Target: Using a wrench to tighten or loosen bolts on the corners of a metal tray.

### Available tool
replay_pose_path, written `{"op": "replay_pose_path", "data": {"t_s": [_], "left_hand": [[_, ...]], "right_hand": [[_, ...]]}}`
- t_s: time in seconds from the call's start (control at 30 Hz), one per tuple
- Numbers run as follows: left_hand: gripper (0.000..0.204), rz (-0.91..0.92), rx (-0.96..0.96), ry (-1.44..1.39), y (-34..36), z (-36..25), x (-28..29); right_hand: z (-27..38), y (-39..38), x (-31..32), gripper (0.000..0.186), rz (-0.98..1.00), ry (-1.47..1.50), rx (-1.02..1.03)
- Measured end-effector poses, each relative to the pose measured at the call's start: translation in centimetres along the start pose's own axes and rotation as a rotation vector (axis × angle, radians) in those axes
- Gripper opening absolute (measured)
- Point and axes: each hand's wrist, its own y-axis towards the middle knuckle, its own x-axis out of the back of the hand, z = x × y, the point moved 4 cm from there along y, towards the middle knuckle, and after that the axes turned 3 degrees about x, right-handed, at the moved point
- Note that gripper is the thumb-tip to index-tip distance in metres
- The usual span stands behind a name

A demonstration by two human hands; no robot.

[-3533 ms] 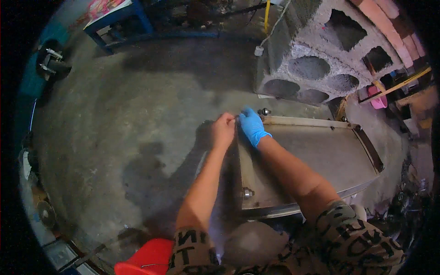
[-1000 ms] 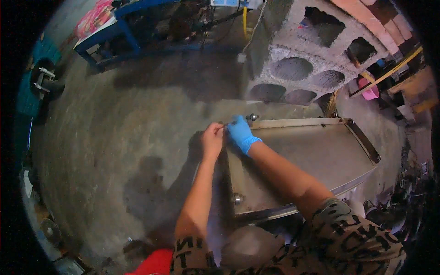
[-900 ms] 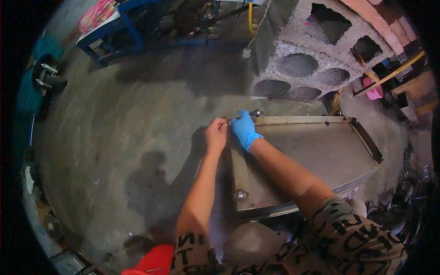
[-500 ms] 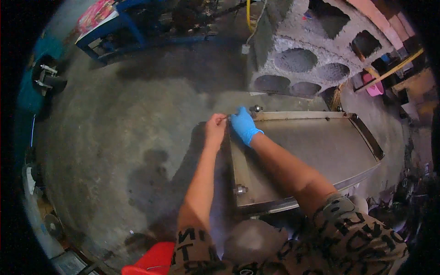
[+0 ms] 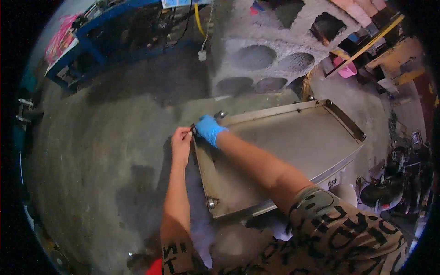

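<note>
A shallow rectangular metal tray (image 5: 284, 142) with raised rims lies in front of me. At its far left corner my bare left hand (image 5: 181, 138) is closed, its fingertips pinching a small dark piece too small to name. Right beside it, my right hand (image 5: 211, 130), in a blue glove, is closed over the same corner. Its fingers hide whatever they grip. Just beyond the glove, a small metal roller (image 5: 221, 114) sticks out from the tray's far rim. Another shiny round fitting (image 5: 211, 203) sits at the near left corner.
A large grey block with round holes (image 5: 252, 57) stands behind the tray. A blue metal frame (image 5: 91, 43) is at the far left, and a pink bucket (image 5: 347, 68) at the far right. Dark machinery (image 5: 387, 192) lies to the right on the concrete floor (image 5: 101, 151).
My view has turned, so the tray, block and hands appear farther left and the tray looks tilted. Both hands stay together at the tray's far left corner.
</note>
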Motion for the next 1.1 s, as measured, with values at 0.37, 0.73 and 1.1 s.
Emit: {"op": "replay_pose_path", "data": {"t_s": [0.37,0.73,1.1], "left_hand": [[0.013,-0.149,-0.015,-0.020,-0.7,1.2,5.4],[0.011,0.037,-0.272,0.427,-0.7,-14.1,-7.8],[0.021,0.426,-0.518,0.663,-1.7,-12.8,-39.1]], "right_hand": [[-16.0,-26.4,13.5,0.016,-0.034,-0.124,-0.547],[-24.0,-27.7,8.8,0.017,-0.143,-0.117,-0.563],[-26.8,-33.4,14.9,0.020,-0.479,1.134,-0.588]]}}
